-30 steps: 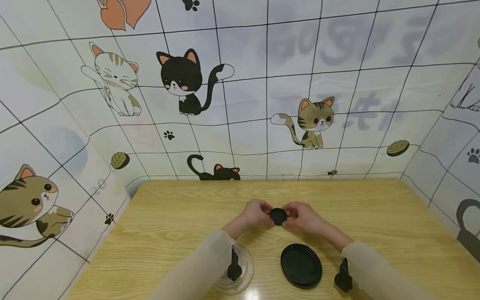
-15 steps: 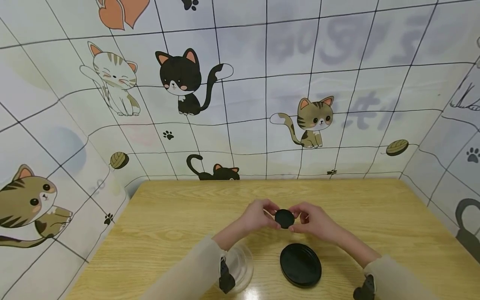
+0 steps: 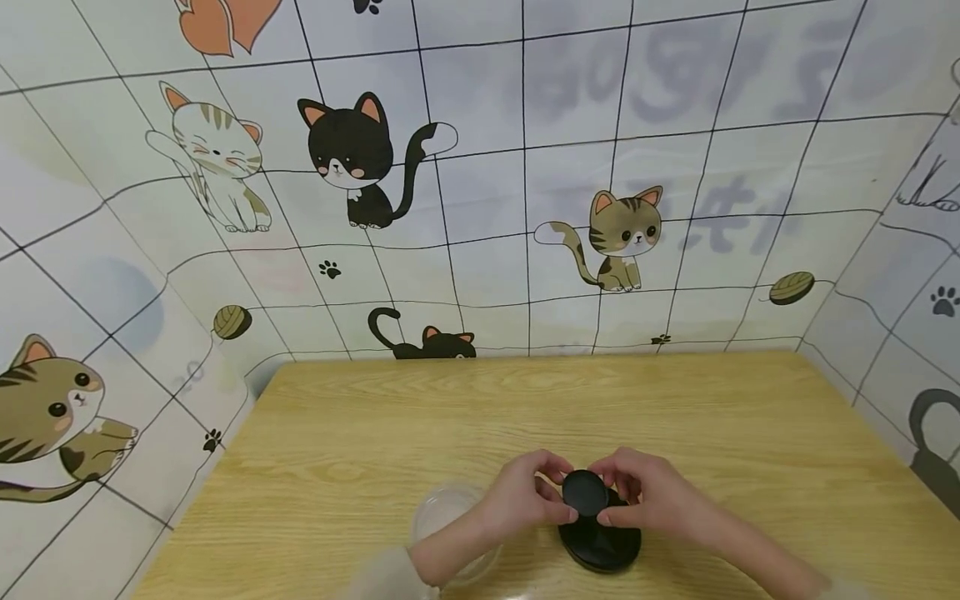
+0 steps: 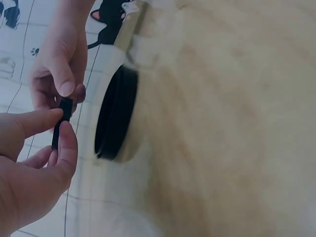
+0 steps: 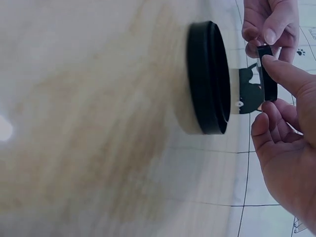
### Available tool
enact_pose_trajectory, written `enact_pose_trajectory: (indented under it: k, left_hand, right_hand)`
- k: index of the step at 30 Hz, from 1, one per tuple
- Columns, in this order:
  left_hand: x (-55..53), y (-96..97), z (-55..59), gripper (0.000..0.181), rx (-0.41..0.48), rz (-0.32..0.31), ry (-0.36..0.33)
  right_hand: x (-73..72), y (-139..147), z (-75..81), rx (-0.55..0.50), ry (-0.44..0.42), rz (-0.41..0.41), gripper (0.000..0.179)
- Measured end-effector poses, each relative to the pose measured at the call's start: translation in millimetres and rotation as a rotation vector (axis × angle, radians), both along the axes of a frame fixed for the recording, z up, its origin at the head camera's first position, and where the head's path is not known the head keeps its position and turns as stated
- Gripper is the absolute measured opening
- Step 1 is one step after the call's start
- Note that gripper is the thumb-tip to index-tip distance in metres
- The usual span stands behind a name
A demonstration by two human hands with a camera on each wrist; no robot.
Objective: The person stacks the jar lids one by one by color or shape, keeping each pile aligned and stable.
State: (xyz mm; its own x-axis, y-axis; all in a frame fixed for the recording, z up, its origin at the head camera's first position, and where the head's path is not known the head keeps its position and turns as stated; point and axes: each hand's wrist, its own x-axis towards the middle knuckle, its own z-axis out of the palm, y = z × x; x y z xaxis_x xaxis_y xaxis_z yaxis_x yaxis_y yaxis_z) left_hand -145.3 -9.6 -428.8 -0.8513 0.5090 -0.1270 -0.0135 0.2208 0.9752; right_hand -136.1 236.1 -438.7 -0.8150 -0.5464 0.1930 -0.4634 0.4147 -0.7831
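Both hands hold a small round black disc [image 3: 585,493], shallow with a raised rim, by its opposite edges. My left hand [image 3: 521,497] pinches it between thumb and fingers on the left. On the right, my right hand [image 3: 652,492] does the same. The disc is in the air over a larger black round dish [image 3: 600,550] with a rim, which lies on the table and is partly covered by disc and fingers. Seen edge-on in the left wrist view, the small disc [image 4: 62,123] is apart from the large dish [image 4: 117,113].
A clear, round plastic piece [image 3: 442,507] lies left of the black dish, partly under the left forearm. The wooden table [image 3: 360,433] meets a wall [image 3: 487,208] with cartoon cats at its far edge, and printed walls also stand at both sides.
Both hands have brought the small disc up off the far part of the table and toward the body, slightly right, until it overlaps the large dish. The dish stays put.
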Motion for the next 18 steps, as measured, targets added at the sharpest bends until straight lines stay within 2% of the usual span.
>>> enact_pose_trajectory:
  k: [4,8,18]
  left_hand:
    - [8.4,0.4,-7.2,0.042,-0.016,0.006,0.012]
    - [13.2,1.4,-14.1,0.042,-0.021,0.003,0.015]
    - [17.0,2.5,-22.8,0.043,-0.075,-0.026,0.066]
  right_hand:
    - [4.6,-0.2,-6.0,0.017,0.009,0.044,0.041]
    - [6.3,-0.9,-6.6,0.072,-0.032,0.075,0.042]
    - [8.9,-2.9,-9.5,0.116,-0.124,0.104,0.042]
